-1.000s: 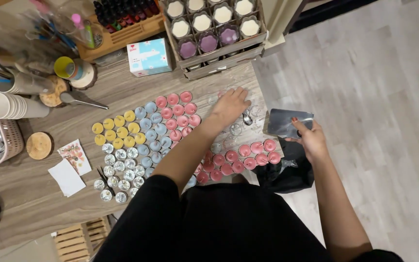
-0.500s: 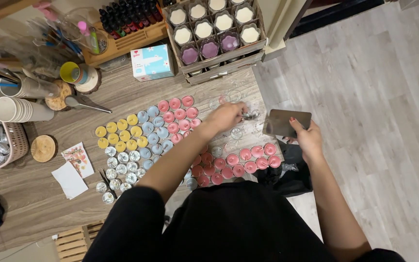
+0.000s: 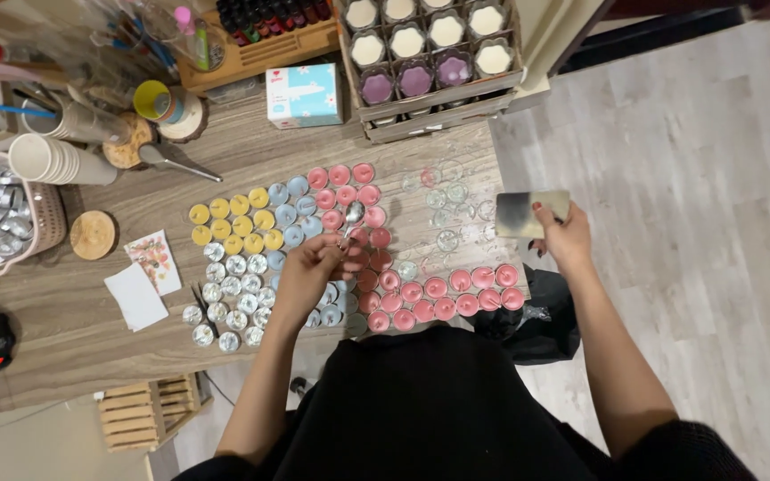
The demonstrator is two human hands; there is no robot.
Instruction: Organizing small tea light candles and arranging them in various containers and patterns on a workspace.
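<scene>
Right now the left hand pinches a small metal spoon, its long handle pointing up and away over the pink tealight candles. Well off to the side, the right hand grips a flat metal tin.

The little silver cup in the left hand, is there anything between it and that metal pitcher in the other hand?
Nothing tall. The left hand holds the silver cup above the pink candles. Between it and the metal pitcher in the right hand lie only low clear empty cups on the table.
</scene>
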